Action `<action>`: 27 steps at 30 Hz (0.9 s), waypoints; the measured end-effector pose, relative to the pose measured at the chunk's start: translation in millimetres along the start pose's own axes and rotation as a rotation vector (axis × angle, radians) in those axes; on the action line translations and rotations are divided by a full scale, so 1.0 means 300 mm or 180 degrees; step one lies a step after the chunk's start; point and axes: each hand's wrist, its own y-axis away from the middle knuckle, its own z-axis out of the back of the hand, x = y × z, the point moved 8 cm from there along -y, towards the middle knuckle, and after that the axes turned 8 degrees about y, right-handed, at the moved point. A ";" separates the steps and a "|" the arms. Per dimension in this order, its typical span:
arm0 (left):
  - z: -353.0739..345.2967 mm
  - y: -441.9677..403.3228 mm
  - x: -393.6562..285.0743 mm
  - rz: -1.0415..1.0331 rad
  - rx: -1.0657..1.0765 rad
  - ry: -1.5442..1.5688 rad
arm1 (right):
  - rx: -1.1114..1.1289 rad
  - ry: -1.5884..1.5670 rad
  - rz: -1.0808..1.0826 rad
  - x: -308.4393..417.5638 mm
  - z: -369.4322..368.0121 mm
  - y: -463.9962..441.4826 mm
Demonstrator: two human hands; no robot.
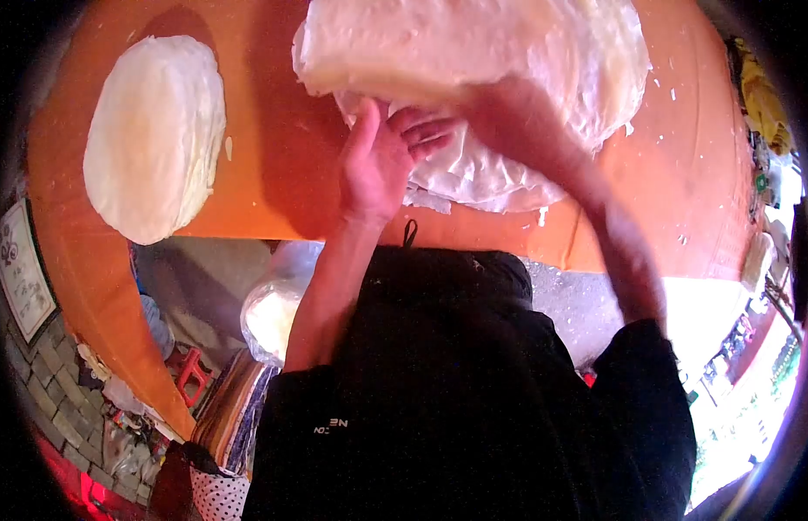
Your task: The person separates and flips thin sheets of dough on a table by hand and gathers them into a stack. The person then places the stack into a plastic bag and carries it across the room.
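A large stack of thin, whitish, flatbread-like sheets [473, 43] lies at the top centre, its near edges ragged and layered. At the stack's near left edge is my left hand [378, 165], palm turned up, fingers apart, with fingertips close under the edge of the upper sheet. My right hand [508, 108] reaches across the stack from the right; it is smeared by motion, and its fingers cannot be made out. A smaller oval stack of similar pale sheets [152, 139] sits apart on the left.
An orange cloth [265, 174] covers the table, with white crumbs scattered at right. Below the near edge are a clear plastic bag with pale contents [274, 313], a red plastic object [192, 378] and a polka-dot cloth [217, 497]. A framed sign [26, 269] stands far left.
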 end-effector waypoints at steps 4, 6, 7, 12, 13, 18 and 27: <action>0.094 0.022 -0.002 -0.0008 -0.1272 -0.1153 | -0.2127 0.0386 0.0523 -0.243 0.289 0.004; 0.183 0.091 0.009 -0.0046 -0.1499 -0.1520 | -0.2088 0.0302 -0.0039 -0.281 0.400 0.112; 0.210 0.126 0.009 0.0029 -0.1673 -0.1838 | -0.2150 0.0277 -0.0094 -0.270 0.429 0.156; 0.195 0.138 0.054 0.0138 -0.1713 -0.1838 | -0.1864 0.0598 -0.0178 -0.191 0.258 0.124; 0.217 0.131 0.072 0.0185 -0.1778 -0.1647 | -0.1395 0.0770 -0.0237 -0.184 0.148 0.070; 0.204 0.120 0.105 0.0519 -0.1742 -0.1787 | -0.1707 0.0096 0.0236 -0.140 -0.043 0.125; 0.174 0.064 0.114 0.0191 -0.1909 -0.1876 | -0.1640 -0.0547 0.0102 -0.124 -0.009 0.209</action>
